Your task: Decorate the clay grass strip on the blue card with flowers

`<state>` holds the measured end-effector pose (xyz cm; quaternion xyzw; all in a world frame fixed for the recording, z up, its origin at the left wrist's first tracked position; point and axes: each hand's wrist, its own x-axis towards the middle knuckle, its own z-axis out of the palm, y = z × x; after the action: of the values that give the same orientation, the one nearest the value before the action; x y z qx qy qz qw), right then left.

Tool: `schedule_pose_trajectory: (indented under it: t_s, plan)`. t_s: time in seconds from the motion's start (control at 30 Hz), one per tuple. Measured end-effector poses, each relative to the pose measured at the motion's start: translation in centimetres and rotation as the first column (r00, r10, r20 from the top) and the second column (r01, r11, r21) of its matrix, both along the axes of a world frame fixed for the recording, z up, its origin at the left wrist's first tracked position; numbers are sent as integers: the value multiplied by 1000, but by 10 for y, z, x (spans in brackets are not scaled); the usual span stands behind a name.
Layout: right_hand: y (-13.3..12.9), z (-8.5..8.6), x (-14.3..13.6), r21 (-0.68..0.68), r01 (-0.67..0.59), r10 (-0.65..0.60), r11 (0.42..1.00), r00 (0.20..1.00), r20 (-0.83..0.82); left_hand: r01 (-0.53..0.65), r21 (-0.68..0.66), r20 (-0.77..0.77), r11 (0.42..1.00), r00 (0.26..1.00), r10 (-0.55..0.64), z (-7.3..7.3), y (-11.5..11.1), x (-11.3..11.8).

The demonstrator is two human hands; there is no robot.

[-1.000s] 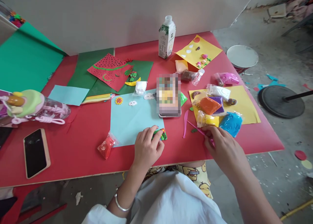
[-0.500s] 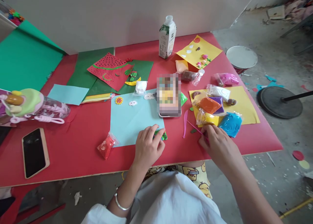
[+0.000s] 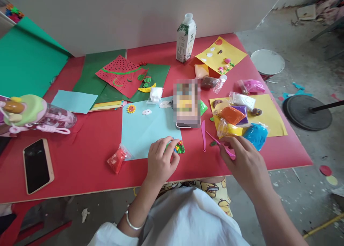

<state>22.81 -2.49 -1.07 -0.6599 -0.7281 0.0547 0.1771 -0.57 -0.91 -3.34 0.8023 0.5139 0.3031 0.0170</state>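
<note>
On the light blue paper [image 3: 145,131], my left hand [image 3: 162,160] lies with its fingers apart and bent. Its fingertips touch or nearly touch a small patch of green clay with red, yellow and blue bits [image 3: 179,147], partly hidden by the fingers. My right hand [image 3: 245,160] has thumb and index finger around a thin pink clay modelling tool [image 3: 212,135], whose thin end points up and left near the table. The wider end shows in the gap of that hand. A pink plastic clay knife [image 3: 203,136] lies just left of it. A clay sun [image 3: 131,109] and cloud [image 3: 146,112] sit on the blue paper.
Bags of yellow [image 3: 233,130], orange [image 3: 232,115] and blue clay [image 3: 255,135] lie beyond my right hand. A pixelated phone [image 3: 187,124] stands ahead; a red clay bag [image 3: 117,160] and dark-screened phone [image 3: 37,167] lie left. A white carton bottle [image 3: 185,41] stands behind.
My left hand has shifted slightly left, baring more of the coloured clay patch. My right hand has shifted a little, and the tool's wider end shows more clearly.
</note>
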Motion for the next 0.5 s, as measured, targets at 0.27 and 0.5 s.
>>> schedule_pose_trajectory:
  t_s: [0.27, 0.5]
  plan:
    - [-24, -16, -24, 109, -301, 309, 947, 949, -64, 33, 87, 74, 996, 996, -40, 2, -3, 0]
    - [-47, -20, -13, 183, -422, 446, 888, 886, -124, 563, 79, -310, 823, 798, -516, 15, 16, 33]
